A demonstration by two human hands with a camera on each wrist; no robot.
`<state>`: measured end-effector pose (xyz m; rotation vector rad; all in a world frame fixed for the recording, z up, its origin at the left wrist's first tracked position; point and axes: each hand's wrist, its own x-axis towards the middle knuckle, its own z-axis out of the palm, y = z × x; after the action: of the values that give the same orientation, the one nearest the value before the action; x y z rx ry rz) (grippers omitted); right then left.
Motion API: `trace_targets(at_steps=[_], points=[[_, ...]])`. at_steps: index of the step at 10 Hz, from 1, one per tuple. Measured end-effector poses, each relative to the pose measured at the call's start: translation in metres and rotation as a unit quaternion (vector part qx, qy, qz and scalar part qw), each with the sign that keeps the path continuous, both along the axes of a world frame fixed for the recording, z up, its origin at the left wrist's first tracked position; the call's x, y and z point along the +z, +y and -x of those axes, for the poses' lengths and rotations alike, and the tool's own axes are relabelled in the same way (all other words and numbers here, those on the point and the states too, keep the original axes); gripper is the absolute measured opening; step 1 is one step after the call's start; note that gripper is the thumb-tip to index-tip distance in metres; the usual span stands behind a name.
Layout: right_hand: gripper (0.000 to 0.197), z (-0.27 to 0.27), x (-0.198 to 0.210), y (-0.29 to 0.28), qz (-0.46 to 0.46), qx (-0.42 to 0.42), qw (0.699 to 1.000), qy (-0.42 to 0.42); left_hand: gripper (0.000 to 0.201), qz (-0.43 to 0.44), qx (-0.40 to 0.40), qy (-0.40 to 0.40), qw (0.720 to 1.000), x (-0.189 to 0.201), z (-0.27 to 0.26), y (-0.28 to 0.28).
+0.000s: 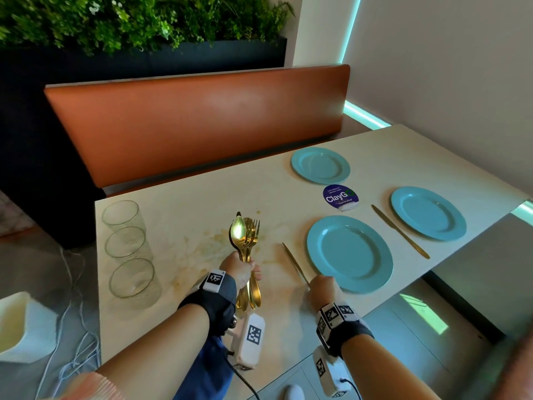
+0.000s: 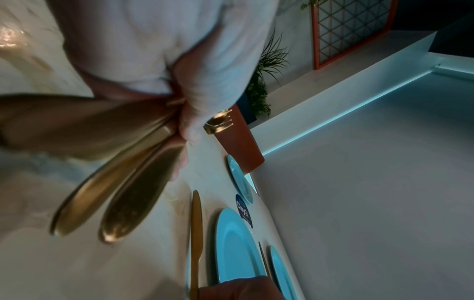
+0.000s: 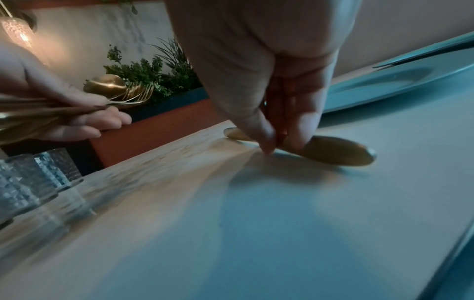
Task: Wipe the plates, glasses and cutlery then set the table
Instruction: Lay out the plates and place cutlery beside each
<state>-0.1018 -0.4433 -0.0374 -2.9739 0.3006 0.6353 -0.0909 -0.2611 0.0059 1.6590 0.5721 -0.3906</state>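
My left hand (image 1: 245, 271) grips a bundle of gold spoons and forks (image 1: 245, 238) upright above the cream table (image 1: 187, 203); the handles (image 2: 123, 182) fan out below the fist. My right hand (image 3: 282, 142) pinches the handle of a gold knife (image 3: 336, 151) that lies flat on the table just left of the near blue plate (image 1: 349, 254). A second knife (image 1: 399, 230) lies left of the right plate (image 1: 428, 213). A third plate (image 1: 320, 166) sits at the far side. Three clear glasses (image 1: 127, 243) stand in a row near the table's left edge.
A round purple sticker stand (image 1: 341, 196) sits between the plates. An orange bench back (image 1: 196, 122) runs along the far side, with a planter behind it. A white container (image 1: 23, 324) and cables are at lower left. Brownish stains mark the table's middle.
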Motion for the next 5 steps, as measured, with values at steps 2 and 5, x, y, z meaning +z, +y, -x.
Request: trace_targets(at_steps=[2,5], points=[[0.032,0.001,-0.007,0.011,0.028,0.057,0.997,0.033,0.006,0.008,0.007,-0.002,1.0,-0.002,0.007,0.001],[0.048,-0.004,-0.027,0.005,0.107,0.022,0.992,0.056,0.023,-0.007,-0.003,0.0,1.0,-0.001,0.009,0.003]])
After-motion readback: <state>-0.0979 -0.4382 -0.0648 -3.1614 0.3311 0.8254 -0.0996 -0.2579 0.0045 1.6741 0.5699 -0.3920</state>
